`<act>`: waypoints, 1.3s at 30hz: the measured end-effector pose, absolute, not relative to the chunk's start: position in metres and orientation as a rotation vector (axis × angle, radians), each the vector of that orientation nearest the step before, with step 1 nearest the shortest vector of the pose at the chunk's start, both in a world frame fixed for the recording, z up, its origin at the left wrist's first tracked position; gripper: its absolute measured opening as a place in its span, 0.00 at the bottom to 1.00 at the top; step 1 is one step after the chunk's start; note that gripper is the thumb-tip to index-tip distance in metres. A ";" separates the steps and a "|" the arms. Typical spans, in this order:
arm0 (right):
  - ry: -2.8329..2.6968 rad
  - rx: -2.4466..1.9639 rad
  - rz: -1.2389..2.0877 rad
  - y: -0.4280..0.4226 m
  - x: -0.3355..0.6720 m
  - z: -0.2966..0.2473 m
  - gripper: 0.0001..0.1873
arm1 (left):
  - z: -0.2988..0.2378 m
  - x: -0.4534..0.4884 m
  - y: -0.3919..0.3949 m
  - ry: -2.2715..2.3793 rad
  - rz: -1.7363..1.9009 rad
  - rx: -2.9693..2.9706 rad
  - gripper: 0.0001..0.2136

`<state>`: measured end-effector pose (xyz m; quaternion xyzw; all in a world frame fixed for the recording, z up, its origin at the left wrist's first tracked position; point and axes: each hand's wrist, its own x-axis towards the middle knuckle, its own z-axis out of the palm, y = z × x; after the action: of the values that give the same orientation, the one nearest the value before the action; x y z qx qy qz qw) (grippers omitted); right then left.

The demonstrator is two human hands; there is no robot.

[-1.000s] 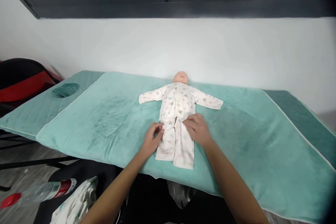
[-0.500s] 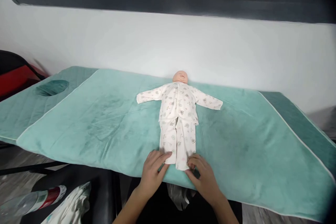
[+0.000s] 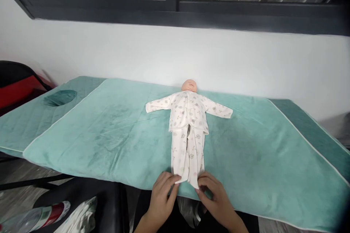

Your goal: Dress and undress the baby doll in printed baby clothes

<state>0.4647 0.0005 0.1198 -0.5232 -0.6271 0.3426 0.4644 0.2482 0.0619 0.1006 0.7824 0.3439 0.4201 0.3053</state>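
A baby doll (image 3: 189,85) lies face up across the bed, its head toward the wall. It wears a white patterned long-sleeved top (image 3: 188,111) with both sleeves spread outward. Matching white trousers (image 3: 180,149) cover its legs and run toward me. My left hand (image 3: 164,194) pinches the hem of the left trouser leg between thumb and fingers. At the other leg's hem, my right hand (image 3: 214,196) pinches the cloth the same way. Both hems are pulled into points. The doll's feet and hands are hidden by the clothes.
The doll rests on a massage bed with a green cover (image 3: 246,160) and a face hole (image 3: 60,98) at the left. Below left, a black chair (image 3: 109,204) holds a plastic bottle (image 3: 35,218) and a white cloth (image 3: 80,218). A white wall (image 3: 131,52) stands behind.
Both hands now pinch the trouser hems and have drawn them toward me, so the legs look longer and narrower. The camera view has tilted up slightly.
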 end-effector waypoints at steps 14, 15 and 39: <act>-0.803 -1.485 0.686 0.150 0.553 0.131 0.18 | 0.110 0.254 0.159 1.002 0.997 1.885 0.15; -0.657 -1.481 0.634 0.169 0.555 0.126 0.18 | 0.107 0.258 0.177 1.087 1.070 1.882 0.14; -1.034 -1.913 0.209 0.223 0.651 0.101 0.17 | 0.112 0.255 0.368 1.931 0.711 2.302 0.25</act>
<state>0.6512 0.2232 0.1013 -0.7774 -0.4200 0.0848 0.4604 0.2546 0.3682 0.1119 0.7453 0.6251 0.2302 0.0269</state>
